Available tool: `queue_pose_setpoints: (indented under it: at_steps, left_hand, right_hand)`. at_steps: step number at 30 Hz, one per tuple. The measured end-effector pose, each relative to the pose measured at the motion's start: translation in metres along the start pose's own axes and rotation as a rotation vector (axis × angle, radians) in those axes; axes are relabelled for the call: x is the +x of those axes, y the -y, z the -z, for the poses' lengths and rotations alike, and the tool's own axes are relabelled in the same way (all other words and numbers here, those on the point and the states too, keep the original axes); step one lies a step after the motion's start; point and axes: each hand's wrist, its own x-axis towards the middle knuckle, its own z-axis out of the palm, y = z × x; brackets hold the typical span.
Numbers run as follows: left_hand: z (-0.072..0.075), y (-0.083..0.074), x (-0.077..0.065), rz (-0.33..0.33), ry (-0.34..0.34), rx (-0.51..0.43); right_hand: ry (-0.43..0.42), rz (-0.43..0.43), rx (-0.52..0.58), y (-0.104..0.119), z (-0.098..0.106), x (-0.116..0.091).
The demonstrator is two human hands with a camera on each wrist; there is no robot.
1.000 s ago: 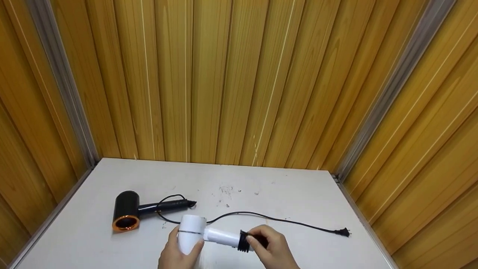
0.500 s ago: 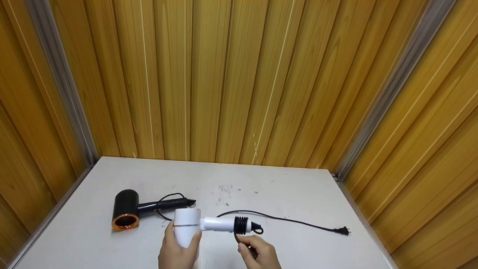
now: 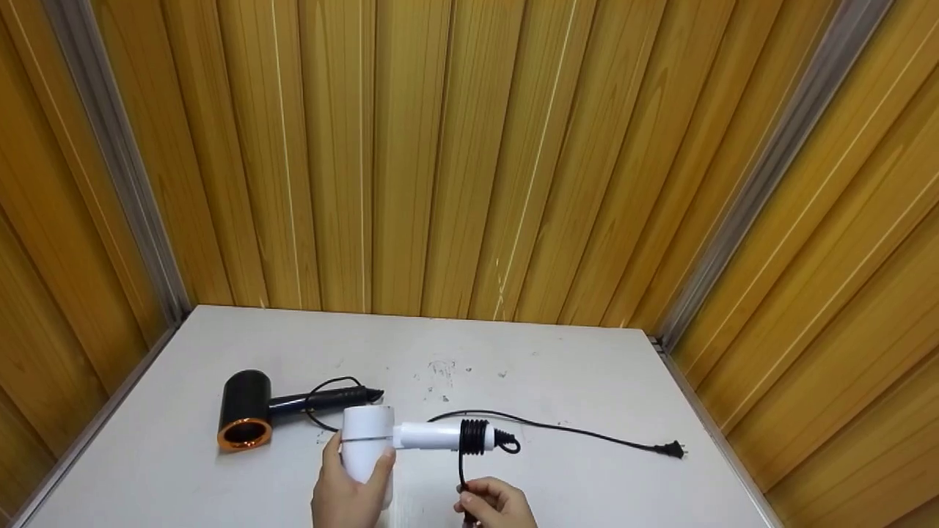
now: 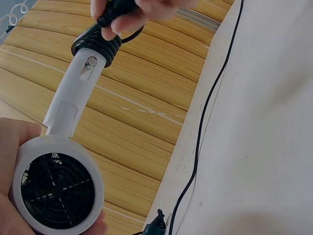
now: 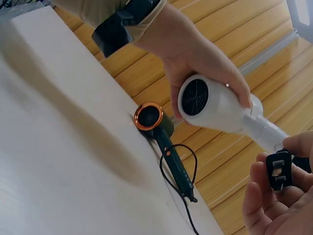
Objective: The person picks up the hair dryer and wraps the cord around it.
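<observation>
The white plastic hair dryer [image 3: 422,435] is held up over the white table [image 3: 587,367], its handle pointing to the person's right. The left hand [image 3: 348,493] grips its barrel, thumb on one side and fingers wrapping the other. A glossy black cord coil [image 3: 474,437] sits in tight turns around the end of that white dryer's handle, and a small loop stands out past its tip.

The right hand [image 3: 499,504] is below the handle, nearer the person, pinching the cord's free end near a black plug [image 5: 279,171]. Half a second ago this hand was closer to the coil, with the cord slack and curved; now it is lower, and the tail runs nearly straight down from the turns. The coil itself looks much the same. This suggests that most of the cord is wound and only a short end is loose; whether the hand is winding, tucking or unwinding cannot be told.

To the left of the white dryer, slightly beyond it, lies a dark hair dryer with a copper-orange rim [image 3: 247,407]. Its thin black cable [image 3: 528,423] passes behind the white dryer and ends in a two-pin plug [image 3: 670,450] well to its right.
</observation>
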Motion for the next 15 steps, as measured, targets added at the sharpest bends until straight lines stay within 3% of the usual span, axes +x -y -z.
queue_pose_setpoints:
  at_steps: [7, 10, 15]
  left_hand:
    - [-0.002, 0.001, -0.001, -0.014, 0.016, 0.013]
    - [-0.003, 0.001, -0.003, -0.008, 0.024, 0.023]
    - [-0.004, -0.002, -0.005, 0.002, 0.066, 0.009]
  right_hand:
    - [-0.053, 0.134, -0.233, -0.014, 0.011, 0.014]
    - [-0.036, 0.087, -0.178, -0.017, 0.014, 0.017]
    - [0.022, -0.023, 0.03, -0.022, 0.017, 0.02]
